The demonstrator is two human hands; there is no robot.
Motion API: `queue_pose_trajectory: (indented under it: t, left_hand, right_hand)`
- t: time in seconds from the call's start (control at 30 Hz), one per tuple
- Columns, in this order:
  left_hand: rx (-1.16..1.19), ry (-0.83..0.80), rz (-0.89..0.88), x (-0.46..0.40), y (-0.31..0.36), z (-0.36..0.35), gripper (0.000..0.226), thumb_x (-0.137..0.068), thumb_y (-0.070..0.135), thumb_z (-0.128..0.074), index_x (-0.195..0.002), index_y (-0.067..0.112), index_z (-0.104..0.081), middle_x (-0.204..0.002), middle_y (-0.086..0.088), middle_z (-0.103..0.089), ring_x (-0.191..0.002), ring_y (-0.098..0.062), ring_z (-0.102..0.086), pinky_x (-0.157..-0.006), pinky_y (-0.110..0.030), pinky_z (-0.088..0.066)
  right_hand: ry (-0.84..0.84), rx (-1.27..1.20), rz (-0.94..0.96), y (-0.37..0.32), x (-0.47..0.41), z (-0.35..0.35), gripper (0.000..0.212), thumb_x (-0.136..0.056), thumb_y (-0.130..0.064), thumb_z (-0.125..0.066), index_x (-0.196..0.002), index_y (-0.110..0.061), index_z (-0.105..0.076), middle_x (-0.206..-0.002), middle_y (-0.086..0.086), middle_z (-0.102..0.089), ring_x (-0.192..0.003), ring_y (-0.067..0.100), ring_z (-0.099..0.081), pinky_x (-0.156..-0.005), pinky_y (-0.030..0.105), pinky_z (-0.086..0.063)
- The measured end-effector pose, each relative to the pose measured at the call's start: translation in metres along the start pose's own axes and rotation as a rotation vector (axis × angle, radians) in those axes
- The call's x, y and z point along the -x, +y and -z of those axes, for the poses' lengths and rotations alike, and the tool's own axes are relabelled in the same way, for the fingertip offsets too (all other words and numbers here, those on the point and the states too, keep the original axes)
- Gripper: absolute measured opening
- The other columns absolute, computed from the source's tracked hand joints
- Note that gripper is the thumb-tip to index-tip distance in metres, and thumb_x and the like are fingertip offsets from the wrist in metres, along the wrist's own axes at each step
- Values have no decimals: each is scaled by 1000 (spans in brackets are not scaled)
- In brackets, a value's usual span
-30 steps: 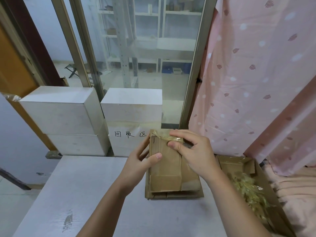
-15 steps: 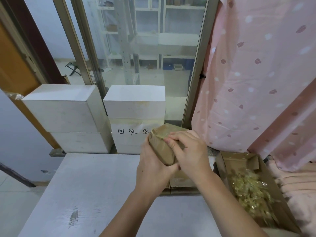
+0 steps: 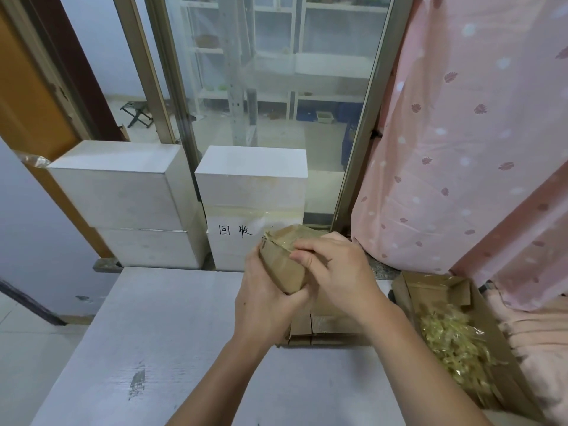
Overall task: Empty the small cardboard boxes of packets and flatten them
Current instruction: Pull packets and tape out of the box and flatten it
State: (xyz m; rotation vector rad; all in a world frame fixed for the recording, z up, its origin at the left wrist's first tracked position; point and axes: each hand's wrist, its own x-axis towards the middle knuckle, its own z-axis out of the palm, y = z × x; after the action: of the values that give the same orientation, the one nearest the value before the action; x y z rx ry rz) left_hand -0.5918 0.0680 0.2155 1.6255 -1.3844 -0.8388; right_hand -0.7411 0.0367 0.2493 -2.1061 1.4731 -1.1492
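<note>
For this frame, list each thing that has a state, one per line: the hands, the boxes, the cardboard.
small cardboard box: closed, taped on top, held tilted above the table
left hand: grips the box from below
right hand: fingers curled at the taped top edge
flattened cardboard: stacked flat on the table
large open box: flaps open, clear packets inside
white boxes: closed, stacked

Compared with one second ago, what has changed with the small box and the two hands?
The small cardboard box was lifted off the flattened cardboard and tilted, its taped end up. The left hand moved from the box's side to cup it from below; the right hand still picks at the tape on top. The open carton of packets and the white blocks stayed put.
</note>
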Motion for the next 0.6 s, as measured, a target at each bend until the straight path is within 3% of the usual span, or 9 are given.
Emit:
queue_pose_trajectory:
  t: [0.07, 0.17, 0.4, 0.6]
  left_hand:
    - [112, -53, 29, -6, -7, 10, 101, -60, 63, -89, -143, 45, -34, -126, 29, -59, -113, 4, -60, -93, -35, -57]
    - [206, -145, 49, -10, -12, 21, 99, -58, 58, -87, -142, 43, -38, -124, 27, -62, -112, 7, -60, -93, -32, -57]
    - [310, -282, 67, -16, -25, 35, 74, -75, 30, -93, -134, 37, -49, -115, 23, -68, -105, 6, -66, -83, -24, -58]
    - [361, -393, 118, -23, -40, 42, 80, -63, 40, -93, -134, 34, -56, -121, 10, -73, -114, -13, -70, -96, -46, -60]
  right_hand:
    - [-60, -133, -63, 0, -1, 8, 35, -81, -44, -82, -114, -34, -77, -105, -15, -72, -105, 1, -62, -94, 25, -49]
    - [-37, -130, 3, -1, -3, 4, 32, -76, -36, -87, -107, -31, -78, -108, -21, -71, -113, 5, -59, -97, 23, -46]
    - [60, -197, 70, -4, -12, -22, 6, -84, -30, -76, -85, -25, -79, -82, -11, -70, -89, 15, -61, -79, 37, -49]
    - [-23, -135, 76, 0, -9, -26, 24, -96, -38, -61, -96, -22, -79, -91, -14, -71, -95, 11, -63, -84, 30, -49]
